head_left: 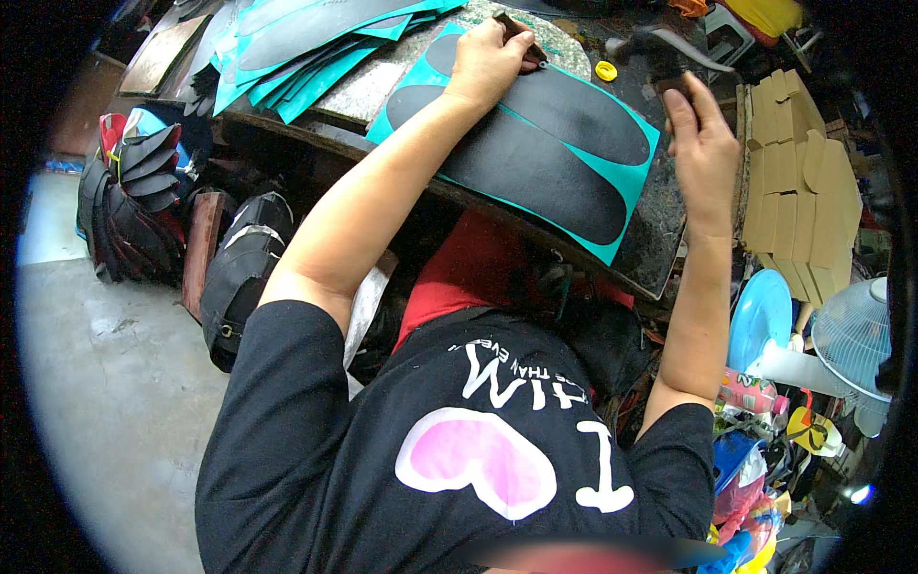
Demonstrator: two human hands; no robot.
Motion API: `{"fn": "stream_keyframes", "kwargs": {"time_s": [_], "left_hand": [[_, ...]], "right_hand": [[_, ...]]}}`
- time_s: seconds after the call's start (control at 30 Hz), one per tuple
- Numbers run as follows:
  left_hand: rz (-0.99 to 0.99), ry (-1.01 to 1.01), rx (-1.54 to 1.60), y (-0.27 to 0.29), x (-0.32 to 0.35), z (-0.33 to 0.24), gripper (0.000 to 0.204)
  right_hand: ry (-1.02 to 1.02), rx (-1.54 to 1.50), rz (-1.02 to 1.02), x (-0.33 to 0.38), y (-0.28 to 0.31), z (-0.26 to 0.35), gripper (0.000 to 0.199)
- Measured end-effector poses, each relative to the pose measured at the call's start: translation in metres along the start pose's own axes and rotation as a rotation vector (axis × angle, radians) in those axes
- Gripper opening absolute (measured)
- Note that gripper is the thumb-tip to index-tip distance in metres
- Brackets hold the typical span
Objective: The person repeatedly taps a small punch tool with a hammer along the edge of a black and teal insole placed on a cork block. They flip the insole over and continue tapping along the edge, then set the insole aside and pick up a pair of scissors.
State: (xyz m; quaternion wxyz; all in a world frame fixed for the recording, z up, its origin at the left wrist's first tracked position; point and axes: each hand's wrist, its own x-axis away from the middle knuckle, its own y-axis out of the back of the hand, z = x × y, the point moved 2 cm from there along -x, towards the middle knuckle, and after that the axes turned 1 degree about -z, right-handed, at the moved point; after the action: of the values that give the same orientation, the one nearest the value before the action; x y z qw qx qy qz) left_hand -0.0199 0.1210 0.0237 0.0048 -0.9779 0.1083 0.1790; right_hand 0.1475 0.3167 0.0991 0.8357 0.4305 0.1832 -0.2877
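Note:
A teal sheet [612, 251] with black, insole-shaped pieces [535, 172] on it lies on the worktable in front of me. Over its far edge, my left hand [486, 62] is closed on a small dark brown piece [528, 59], whose kind I cannot make out. My right hand [706, 143] is raised beyond the sheet's right edge. Its fingers are bent together around something dark, mostly hidden and blurred. Just beyond that hand, a smeared grey, curved thing [674, 43] shows; I cannot tell whether the hand holds it.
More teal sheets with black shapes [306, 38] are stacked at the far left of the worktable [660, 230]. A small yellow ring [605, 71] lies beyond my sheet. Cardboard pieces [794, 191], a blue round stool top [762, 320] and a fan [851, 335] stand at right. Black bundles [134, 201] stand at left.

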Motion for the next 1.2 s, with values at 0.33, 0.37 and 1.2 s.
{"fn": "stream_keyframes", "kwargs": {"time_s": [0.33, 0.37, 1.2], "left_hand": [[0.154, -0.649, -0.691, -0.02, 0.014, -0.02, 0.015], [0.138, -0.603, -0.703, -0.022, 0.013, -0.02, 0.014], [0.332, 0.209, 0.589, 0.005, -0.013, -0.017, 0.025]], "right_hand": [[0.257, 0.013, -0.032, 0.007, 0.0, 0.039, 0.039], [0.23, 0.013, -0.042, 0.008, -0.003, 0.03, 0.04], [-0.358, -0.13, 0.149, 0.039, 0.005, -0.032, 0.049]]}}
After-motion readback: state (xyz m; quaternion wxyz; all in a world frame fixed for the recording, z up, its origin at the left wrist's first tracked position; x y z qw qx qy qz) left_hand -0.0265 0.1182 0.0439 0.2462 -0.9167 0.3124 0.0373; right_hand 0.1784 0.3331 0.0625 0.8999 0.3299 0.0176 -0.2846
